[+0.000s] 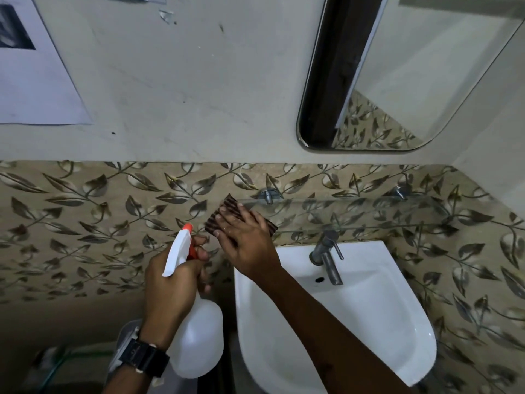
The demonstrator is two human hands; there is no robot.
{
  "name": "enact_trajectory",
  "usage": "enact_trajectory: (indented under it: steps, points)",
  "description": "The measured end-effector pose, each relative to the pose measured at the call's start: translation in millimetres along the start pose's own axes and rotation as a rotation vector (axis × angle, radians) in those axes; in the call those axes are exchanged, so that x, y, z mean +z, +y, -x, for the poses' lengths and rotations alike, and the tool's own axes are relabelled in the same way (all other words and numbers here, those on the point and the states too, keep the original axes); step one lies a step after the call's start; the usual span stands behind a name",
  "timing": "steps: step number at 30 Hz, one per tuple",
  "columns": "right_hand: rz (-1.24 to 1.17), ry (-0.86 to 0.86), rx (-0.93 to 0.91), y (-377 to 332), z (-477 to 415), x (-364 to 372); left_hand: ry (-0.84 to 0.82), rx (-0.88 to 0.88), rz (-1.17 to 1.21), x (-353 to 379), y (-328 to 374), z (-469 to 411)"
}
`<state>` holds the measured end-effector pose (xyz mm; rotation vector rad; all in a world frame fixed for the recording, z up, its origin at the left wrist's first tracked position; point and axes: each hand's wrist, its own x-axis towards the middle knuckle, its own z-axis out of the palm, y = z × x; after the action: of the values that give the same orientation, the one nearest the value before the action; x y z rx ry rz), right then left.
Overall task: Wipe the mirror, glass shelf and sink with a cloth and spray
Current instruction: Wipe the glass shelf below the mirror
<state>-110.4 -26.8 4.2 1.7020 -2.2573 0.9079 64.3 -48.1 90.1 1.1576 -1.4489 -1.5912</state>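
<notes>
A clear glass shelf runs along the leaf-patterned tiles above the white sink. My right hand presses a dark brown ribbed cloth flat on the shelf's left end, fingers spread over it. My left hand grips a white spray bottle by its neck, a finger on the orange trigger, nozzle pointing up and away, just left of the cloth. A rounded mirror hangs on the wall at the upper right.
A metal tap stands at the sink's back edge under the shelf. Two metal brackets hold the shelf to the tiles. A paper sheet is stuck to the wall at the upper left. Dim floor items lie at the lower left.
</notes>
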Motion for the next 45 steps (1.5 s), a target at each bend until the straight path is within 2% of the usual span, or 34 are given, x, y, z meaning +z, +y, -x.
enact_trajectory:
  steps: [3, 5, 10, 13, 19, 23, 27, 29, 32, 35, 39, 45]
  points:
    - [0.039, 0.092, -0.168, 14, 14, 4, 0.001, 0.001, -0.056, 3, -6, -1]
    - [0.096, 0.074, -0.232, 21, 23, 4, 0.005, 0.012, -0.079, 5, -9, 0]
    - [0.208, 0.038, -0.211, 25, 20, 2, -0.01, 0.019, -0.087, 11, -9, 1]
    - [0.264, 0.003, -0.257, 32, 18, -3, -0.024, 0.019, -0.085, 15, -5, 2]
    - [0.302, 0.088, -0.108, 106, 47, -49, -0.047, 0.038, -0.095, 32, -6, 4]
    - [0.308, 0.097, -0.11, 158, 64, -92, -0.106, 0.028, -0.046, 56, 0, 10]
    - [0.263, 0.134, -0.034, 157, 70, -90, -0.156, 0.035, -0.017, 72, 3, 16]
    - [0.225, 0.089, -0.013, 138, 63, -78, -0.172, 0.022, -0.022, 78, 0, 16]
    - [0.173, 0.023, -0.133, 96, 41, -50, -0.198, 0.046, -0.086, 87, -1, 18]
    - [0.06, 0.007, -0.172, 75, 30, -31, -0.2, 0.078, -0.148, 92, -3, 18]
    - [0.153, -0.014, -0.2, 107, 40, -50, -0.185, 0.047, -0.101, 98, -5, 12]
    - [0.25, 0.054, -0.004, 192, 79, -118, -0.274, 0.012, -0.06, 127, -6, 4]
